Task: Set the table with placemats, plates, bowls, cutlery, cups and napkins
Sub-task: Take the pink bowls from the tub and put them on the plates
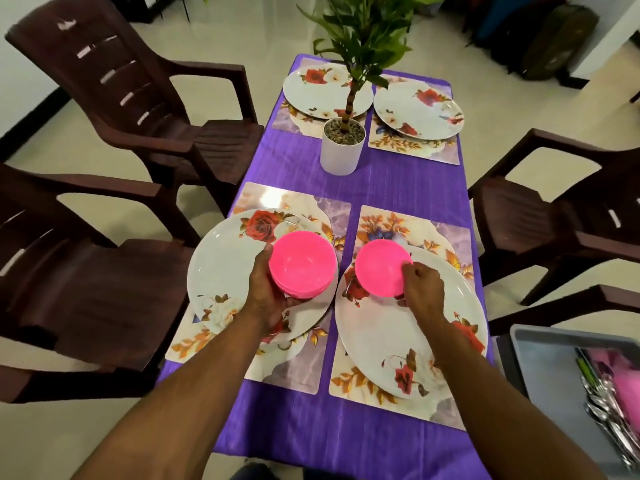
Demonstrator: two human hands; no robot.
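The right hand (423, 285) pinches the rim of a pink bowl (381, 266), tilted with its mouth facing the camera, over the near right plate (408, 344). The left hand (270, 292) cups a stack of bowls (303, 268), mouths up, above the near left plate (221, 268).

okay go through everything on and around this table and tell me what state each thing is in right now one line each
Left hand: holds the stack of pink bowls above the near left plate.
Right hand: grips a single pink bowl over the near right plate.
Far plates: bare, on placemats.
Potted plant: upright, mid-table.
Grey bin: holds cutlery.
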